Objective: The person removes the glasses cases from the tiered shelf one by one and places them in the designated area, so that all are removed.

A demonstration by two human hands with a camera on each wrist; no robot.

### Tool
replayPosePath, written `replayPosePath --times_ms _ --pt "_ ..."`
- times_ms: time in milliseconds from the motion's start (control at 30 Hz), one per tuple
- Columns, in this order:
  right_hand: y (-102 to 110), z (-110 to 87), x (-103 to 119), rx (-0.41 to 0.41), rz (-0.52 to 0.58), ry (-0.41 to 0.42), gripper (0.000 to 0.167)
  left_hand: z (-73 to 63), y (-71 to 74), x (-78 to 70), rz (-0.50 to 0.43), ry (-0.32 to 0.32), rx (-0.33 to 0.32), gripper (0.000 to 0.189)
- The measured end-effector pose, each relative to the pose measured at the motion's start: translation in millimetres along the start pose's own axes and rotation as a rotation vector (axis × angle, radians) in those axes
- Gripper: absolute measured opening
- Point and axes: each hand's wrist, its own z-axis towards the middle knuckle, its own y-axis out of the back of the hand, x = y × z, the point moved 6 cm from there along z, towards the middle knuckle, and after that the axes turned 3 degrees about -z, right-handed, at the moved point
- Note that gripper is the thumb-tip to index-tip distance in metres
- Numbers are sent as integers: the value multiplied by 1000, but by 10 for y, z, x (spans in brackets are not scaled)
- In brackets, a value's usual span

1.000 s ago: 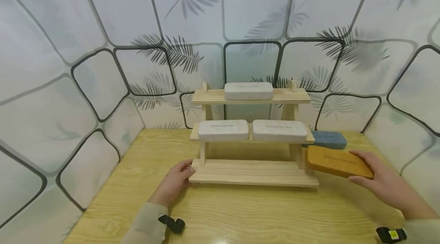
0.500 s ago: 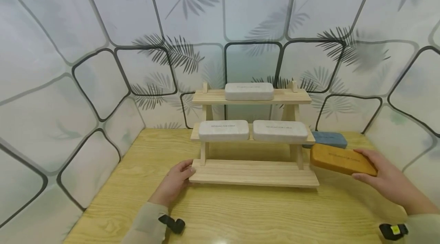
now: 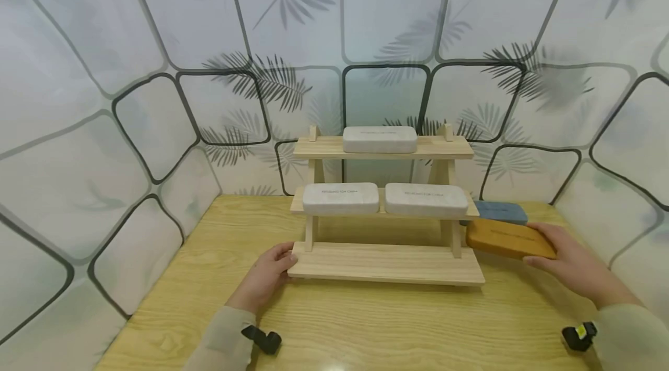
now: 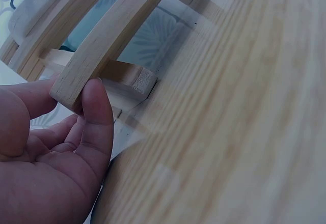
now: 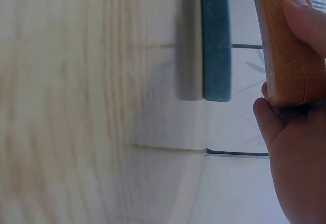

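Note:
A wooden three-tier display stand [image 3: 387,263] stands on the table. My left hand [image 3: 265,275] pinches the left end of its lowest shelf; in the left wrist view the thumb [image 4: 97,107] presses on the board's edge. My right hand [image 3: 575,266] grips the right end of a mustard-yellow glasses case [image 3: 509,237], held above the table just right of the stand. In the right wrist view, thumb and fingers wrap the yellow case [image 5: 290,56]. Behind it lies a blue glasses case [image 3: 502,211], partly hidden by the stand and the yellow case.
One white glasses case [image 3: 380,139] sits on the top shelf. Two more, a left white case [image 3: 341,198] and a right white case [image 3: 426,200], sit side by side on the middle shelf. Patterned cloth walls [image 3: 292,11] enclose the wood-grain table [image 3: 376,324].
The right hand with the yellow case shifted slightly right, then back left and a little farther away, close to the stand's right side. The left hand keeps its place on the shelf.

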Motion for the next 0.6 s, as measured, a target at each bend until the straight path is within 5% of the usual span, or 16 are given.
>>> replayPosePath --times_ms 600 --pt "-232 241 -167 61 -24 -34 83 14 15 2 5 -6 13 55"
